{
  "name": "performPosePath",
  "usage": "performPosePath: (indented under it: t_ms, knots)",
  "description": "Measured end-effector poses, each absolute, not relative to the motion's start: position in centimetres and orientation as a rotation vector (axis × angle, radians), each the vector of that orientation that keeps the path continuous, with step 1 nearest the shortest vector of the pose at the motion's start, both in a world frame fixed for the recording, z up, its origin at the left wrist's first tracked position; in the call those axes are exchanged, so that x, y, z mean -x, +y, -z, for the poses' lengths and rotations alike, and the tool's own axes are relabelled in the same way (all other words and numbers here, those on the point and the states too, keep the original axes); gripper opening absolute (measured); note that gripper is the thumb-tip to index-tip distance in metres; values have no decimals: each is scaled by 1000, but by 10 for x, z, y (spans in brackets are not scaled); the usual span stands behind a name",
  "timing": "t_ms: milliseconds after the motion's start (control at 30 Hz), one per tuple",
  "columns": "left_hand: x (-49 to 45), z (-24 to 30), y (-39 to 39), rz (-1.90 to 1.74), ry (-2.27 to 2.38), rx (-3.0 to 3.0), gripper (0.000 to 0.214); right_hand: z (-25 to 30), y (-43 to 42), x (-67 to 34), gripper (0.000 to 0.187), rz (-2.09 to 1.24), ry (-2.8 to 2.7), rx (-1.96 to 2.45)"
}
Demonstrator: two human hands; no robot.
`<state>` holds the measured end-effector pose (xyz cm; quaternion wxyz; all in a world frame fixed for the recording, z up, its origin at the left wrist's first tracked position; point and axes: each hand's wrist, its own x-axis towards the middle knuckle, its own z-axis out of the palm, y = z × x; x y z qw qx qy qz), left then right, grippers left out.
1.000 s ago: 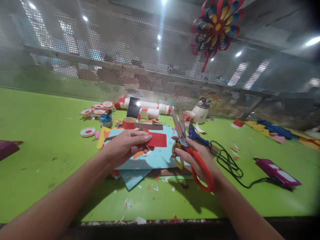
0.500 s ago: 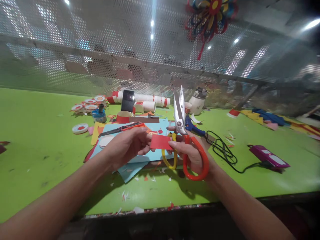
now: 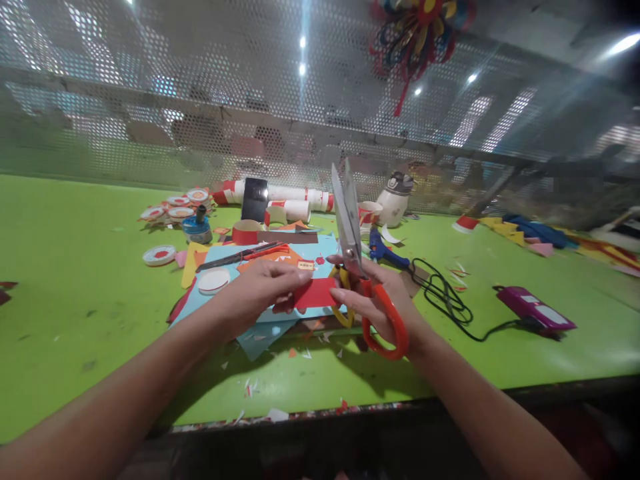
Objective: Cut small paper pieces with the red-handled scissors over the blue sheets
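Note:
A small red paper rectangle [image 3: 316,293] is pinched at its left edge by my left hand [image 3: 267,287]. My right hand [image 3: 383,297] pinches the right edge of that paper between finger and thumb. Large scissors [image 3: 351,255] also hang in my right hand, blades pointing up and slightly parted. Their orange-red loop sits at the palm, and a yellow loop shows behind the fingers. Light blue paper sheets [image 3: 323,248] lie beneath both hands, carrying a small cream label [image 3: 306,265] and a tiny red cutout [image 3: 320,261].
A white disc [image 3: 214,282] and dark-bladed scissors [image 3: 240,257] lie left of centre. Behind are a phone [image 3: 255,199], a white-and-red tube [image 3: 290,194] and a blue bottle [image 3: 197,228]. Rightward lie a blue glue gun [image 3: 386,251], its black cord and a purple box [image 3: 535,310].
The red paper has moved slightly left and down, with the left hand further over its left edge. The scissors have tilted leftward, and their blades have turned.

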<state>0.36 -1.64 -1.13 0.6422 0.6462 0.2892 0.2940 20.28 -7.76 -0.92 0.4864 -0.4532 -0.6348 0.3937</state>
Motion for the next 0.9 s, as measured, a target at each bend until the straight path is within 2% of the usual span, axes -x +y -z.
performPosePath:
  t_ms: [167, 367, 667, 900]
  knots:
    - [-3, 3, -19, -639, 734, -1791, 37, 8, -76, -201, 40, -894, -1626, 1141]
    - [-6, 3, -22, -597, 695, -1616, 20, 10, -74, -198, 36, -860, -1584, 1183]
    - [11, -2, -10, -1078, 744, -1507, 17, 6, -77, -206, 33, -882, -1643, 1154]
    - [19, -5, -3, -1243, 716, -1449, 17, 10, -88, -215, 49, -754, -2004, 1174]
